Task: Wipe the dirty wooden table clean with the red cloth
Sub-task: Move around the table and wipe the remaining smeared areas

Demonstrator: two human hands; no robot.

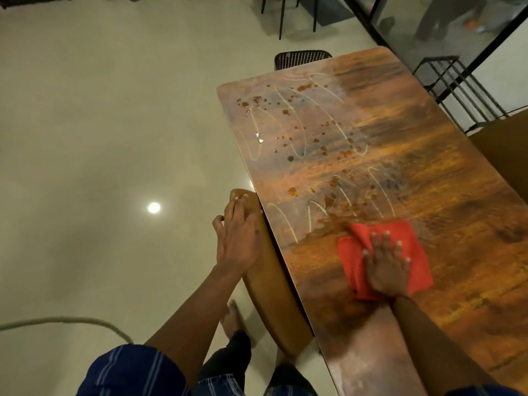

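Note:
A long wooden table runs away from me on the right. Brown spots and pale squiggly lines cover its far and middle left part. The red cloth lies flat on the table near me. My right hand presses down on it with fingers spread, just below a smeared brown patch. Off the table's left edge, my left hand rests on the rounded top of a brown chair back, fingers curled over it.
A dark mesh chair stands at the table's far end. A black metal rack and a glass partition are at the right. Pale tiled floor spreads to the left, with a hose lying on it.

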